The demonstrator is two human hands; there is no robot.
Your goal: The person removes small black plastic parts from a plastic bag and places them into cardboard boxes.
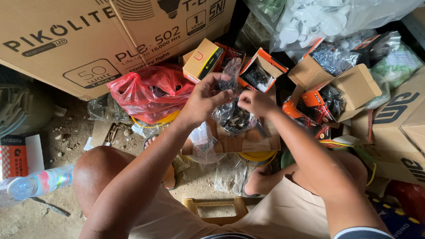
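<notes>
A dusty dirt floor (41, 212) carries everything here. A clear plastic bottle (25, 187) lies on its side at the left, near a white-and-orange carton (15, 156). A red plastic bag (149, 93) sits against a big cardboard box (82, 28). Small stones and scraps of clear plastic (229, 177) litter the ground by a low wooden stool (216, 208).

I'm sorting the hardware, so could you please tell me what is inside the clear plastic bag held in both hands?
The clear plastic bag holds a clump of small dark metal pieces, probably screws; the crinkled plastic blurs their exact kind.
</notes>
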